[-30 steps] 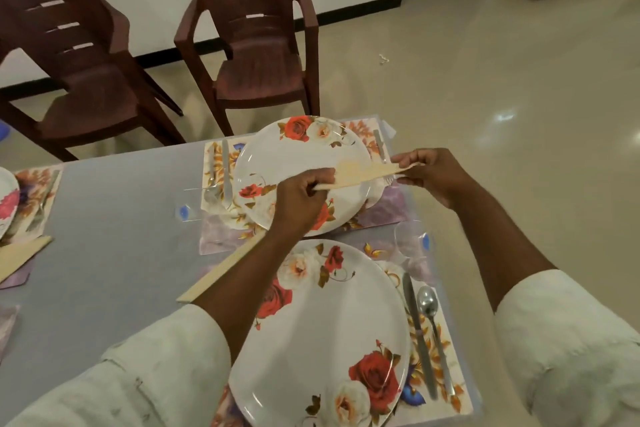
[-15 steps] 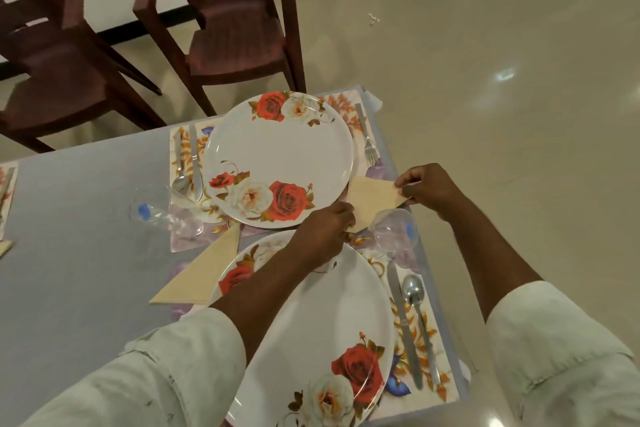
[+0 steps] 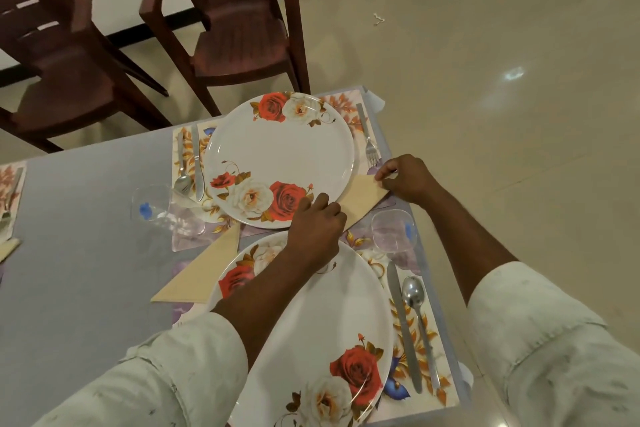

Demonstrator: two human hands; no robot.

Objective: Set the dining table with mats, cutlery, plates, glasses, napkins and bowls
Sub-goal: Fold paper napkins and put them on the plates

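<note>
Laying the folded napkin [image 3: 363, 199] down: held in the air a second ago, it now rests on the mat beside the far plate [image 3: 280, 158]. Left hand [image 3: 317, 225] and right hand [image 3: 407, 178] pinch opposite ends. This setting has its napkin; no bowls in view.
</note>
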